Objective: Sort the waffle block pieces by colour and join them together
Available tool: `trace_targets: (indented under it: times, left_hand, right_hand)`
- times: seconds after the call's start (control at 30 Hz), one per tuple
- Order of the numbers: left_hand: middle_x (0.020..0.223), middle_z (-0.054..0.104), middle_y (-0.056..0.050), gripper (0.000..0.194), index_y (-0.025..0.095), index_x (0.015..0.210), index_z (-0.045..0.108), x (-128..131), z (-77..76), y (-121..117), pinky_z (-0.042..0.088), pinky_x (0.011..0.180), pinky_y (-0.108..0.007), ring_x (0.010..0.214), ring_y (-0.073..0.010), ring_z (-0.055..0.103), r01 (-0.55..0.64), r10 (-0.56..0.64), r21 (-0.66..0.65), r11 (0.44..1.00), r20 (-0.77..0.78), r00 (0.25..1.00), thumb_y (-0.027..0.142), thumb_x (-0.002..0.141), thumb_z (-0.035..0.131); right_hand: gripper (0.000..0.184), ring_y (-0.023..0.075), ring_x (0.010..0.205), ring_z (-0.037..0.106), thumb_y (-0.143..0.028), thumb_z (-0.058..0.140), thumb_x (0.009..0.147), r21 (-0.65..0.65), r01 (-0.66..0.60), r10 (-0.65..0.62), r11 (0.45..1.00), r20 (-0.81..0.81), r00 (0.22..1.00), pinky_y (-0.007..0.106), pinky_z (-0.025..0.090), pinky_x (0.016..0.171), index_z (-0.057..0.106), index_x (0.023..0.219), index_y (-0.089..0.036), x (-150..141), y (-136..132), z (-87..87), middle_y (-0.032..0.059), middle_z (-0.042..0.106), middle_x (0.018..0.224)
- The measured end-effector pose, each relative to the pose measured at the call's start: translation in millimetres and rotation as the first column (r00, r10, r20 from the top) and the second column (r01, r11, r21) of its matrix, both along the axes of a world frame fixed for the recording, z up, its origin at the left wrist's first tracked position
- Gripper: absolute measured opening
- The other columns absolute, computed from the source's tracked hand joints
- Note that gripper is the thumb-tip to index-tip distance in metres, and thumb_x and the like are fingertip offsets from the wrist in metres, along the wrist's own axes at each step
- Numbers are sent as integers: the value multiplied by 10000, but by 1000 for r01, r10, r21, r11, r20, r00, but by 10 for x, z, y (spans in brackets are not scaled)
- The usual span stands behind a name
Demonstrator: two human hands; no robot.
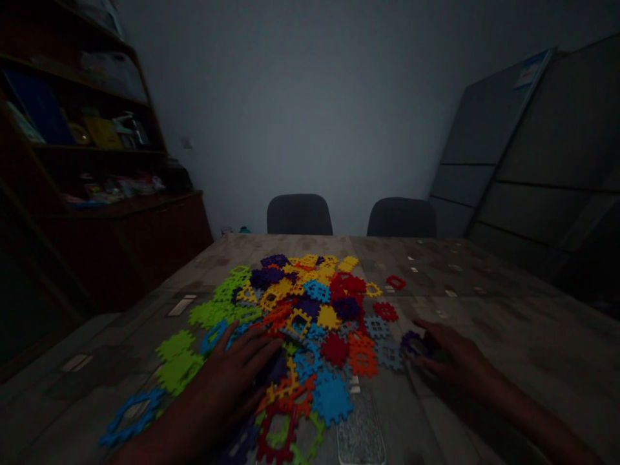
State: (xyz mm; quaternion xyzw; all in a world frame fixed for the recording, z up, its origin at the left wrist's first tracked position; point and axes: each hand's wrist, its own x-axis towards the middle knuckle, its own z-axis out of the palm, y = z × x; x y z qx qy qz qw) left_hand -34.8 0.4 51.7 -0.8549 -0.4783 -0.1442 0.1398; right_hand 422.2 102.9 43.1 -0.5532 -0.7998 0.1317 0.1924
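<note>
Flat, toothed-edged plastic building pieces in many colours lie heaped on the table. My left hand (237, 374) rests over the near left part of the heap, fingers stretched out; dark purple pieces show beside and under it, partly hidden by the palm. Right of the heap, my right hand (450, 349) has thumb and fingers curled round a dark purple building piece (411, 343) with an open middle, at the tabletop. Just left of that piece are a grey-blue window piece (389, 354) and an orange window piece (363, 354).
The table (508, 310) has a patterned cover. A clear-edged rectangular object (361, 433) lies at the near edge. Two dark chairs (300, 214) stand at the far side. A loaded shelf cabinet (111, 155) is on the left, and grey panels (484, 142) lean on the right.
</note>
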Motion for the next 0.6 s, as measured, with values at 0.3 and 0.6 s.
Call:
trace_targets:
  times: [0.3,0.6]
  left_hand:
    - [1359,648,-58,501,250,1469,450,665,143,-232,273,1228,-516,1248,-264,585,184,-193,87,979,113,975,372,993,546]
    - [908,744,74,148,280,997,684,1667,-523,-137,-12,1289,-431,970,-130,664,287,-389,455,843,148,909,321,1042,549]
  right_hand:
    - [597,365,1014,680,-479,668,751,-37,19,-15,999,118,993,489,510,880,667,1307,-263,192,-100,-135,147,736,1138]
    - [455,305,1154,598,-170,630,849,165,-378,352,911,166,921,424,468,959,629,1302,-205,-875,192,294,144,655,1292]
